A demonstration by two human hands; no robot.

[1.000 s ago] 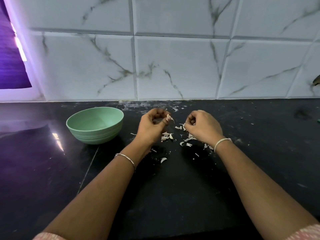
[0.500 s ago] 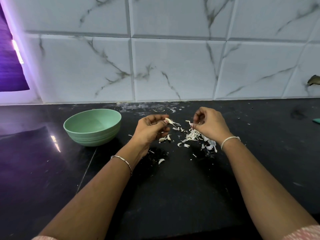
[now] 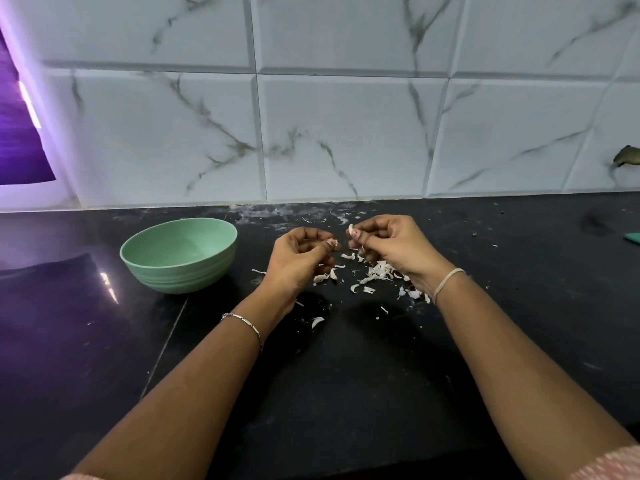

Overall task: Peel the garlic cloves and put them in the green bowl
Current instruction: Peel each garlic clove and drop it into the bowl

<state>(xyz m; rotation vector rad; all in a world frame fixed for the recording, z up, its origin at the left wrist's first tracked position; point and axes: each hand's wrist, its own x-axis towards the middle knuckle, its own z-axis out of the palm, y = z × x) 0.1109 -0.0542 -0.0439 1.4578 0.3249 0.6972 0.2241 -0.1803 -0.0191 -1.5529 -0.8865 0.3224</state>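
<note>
The hands have come back together after drawing apart half a second ago. The right hand [image 3: 391, 244] pinches a small pale garlic piece [image 3: 350, 229] between thumb and forefinger; whether it is skin or clove is too small to tell. The left hand [image 3: 299, 259] is curled, thumb pressed to forefinger, just beside it, and I cannot tell what it holds, if anything. Loose garlic skins [image 3: 379, 271] lie scattered on the black worktop [image 3: 346, 375] beneath and near the right wrist. The green bowl [image 3: 173, 277] stands well left of the hands, and no clove shows inside it. Peeling seems mid-way, with another strip likely about to be torn off.
</note>
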